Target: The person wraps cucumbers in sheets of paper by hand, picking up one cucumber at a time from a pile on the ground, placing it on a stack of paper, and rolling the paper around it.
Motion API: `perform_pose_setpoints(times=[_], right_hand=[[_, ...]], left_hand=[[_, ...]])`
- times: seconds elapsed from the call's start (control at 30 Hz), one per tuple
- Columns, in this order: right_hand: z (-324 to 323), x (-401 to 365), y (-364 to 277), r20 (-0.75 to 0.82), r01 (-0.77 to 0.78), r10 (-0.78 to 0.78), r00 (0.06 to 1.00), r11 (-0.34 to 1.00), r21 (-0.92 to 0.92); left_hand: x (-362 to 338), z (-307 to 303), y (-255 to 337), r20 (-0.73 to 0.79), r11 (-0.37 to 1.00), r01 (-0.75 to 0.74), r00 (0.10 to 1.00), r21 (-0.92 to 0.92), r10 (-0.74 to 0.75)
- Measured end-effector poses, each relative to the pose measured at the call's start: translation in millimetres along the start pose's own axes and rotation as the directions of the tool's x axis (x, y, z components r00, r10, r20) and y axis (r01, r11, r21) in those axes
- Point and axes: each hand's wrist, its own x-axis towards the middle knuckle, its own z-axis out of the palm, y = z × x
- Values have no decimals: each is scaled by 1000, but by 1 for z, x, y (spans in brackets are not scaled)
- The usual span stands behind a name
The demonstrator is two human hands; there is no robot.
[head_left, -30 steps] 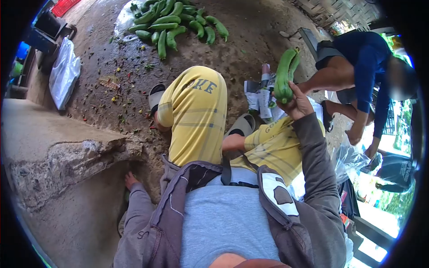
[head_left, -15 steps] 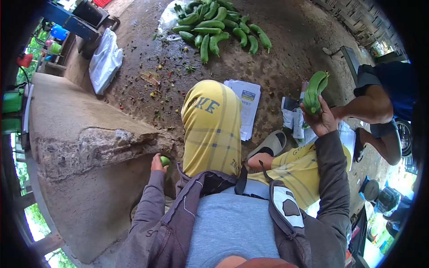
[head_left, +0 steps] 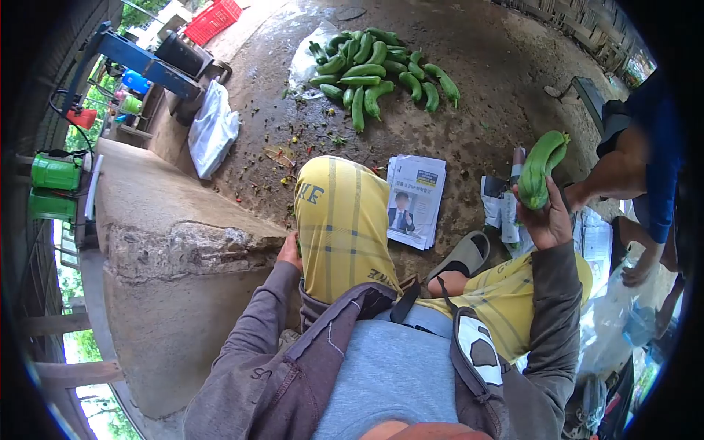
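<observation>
A thick, curved green gourd (head_left: pixel 540 174) stands upright in my right hand (head_left: pixel 546 222), whose fingers are wrapped round its lower end. My left hand (head_left: pixel 290 251) is down between my left knee and the rough concrete ledge (head_left: pixel 183 253). Its fingers are mostly hidden behind the yellow trouser leg (head_left: pixel 341 227), so I cannot tell what it holds. A heap of similar green gourds (head_left: pixel 374 70) lies on the ground ahead, partly by a clear plastic sheet (head_left: pixel 308 70). Beyond my knee, a stack of newspaper sheets (head_left: pixel 416 198) lies flat.
Newspaper-wrapped pieces (head_left: pixel 510 216) lie below my right hand. Another person (head_left: pixel 634 176) crouches at the right, an arm reaching close by. White plastic (head_left: pixel 214 130) lies past the ledge, with a red crate (head_left: pixel 213 20) farther back. Plant scraps (head_left: pixel 282 154) litter the ground.
My left hand, earlier round a small green gourd beside the ledge, has moved forward and right behind my knee. My right hand still holds its gourd. The view has shifted; the other person leans further in.
</observation>
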Motion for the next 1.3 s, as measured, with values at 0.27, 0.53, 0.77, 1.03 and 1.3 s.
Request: perform_pose_setpoints(times=[0.27,0.53,0.77,1.03,1.3], right_hand=[[-21,0,-3,0,47,-47,999,999,1],[-11,20,8,-80,-132,114,990,952,-277],[44,112,64,-34,-308,365,930,728,-613],[122,291,225,111,-150,354,929,632,-760],[191,467,360,286,270,26,958,258,-928]], left_hand=[[-12,-4,34,-115,979,-65,989,194,89],[27,-11,116,-333,861,-287,834,420,441],[116,-21,184,-456,866,-304,754,397,473],[302,-15,168,-469,938,-104,844,332,259],[396,-13,164,-339,982,-62,933,179,121]])
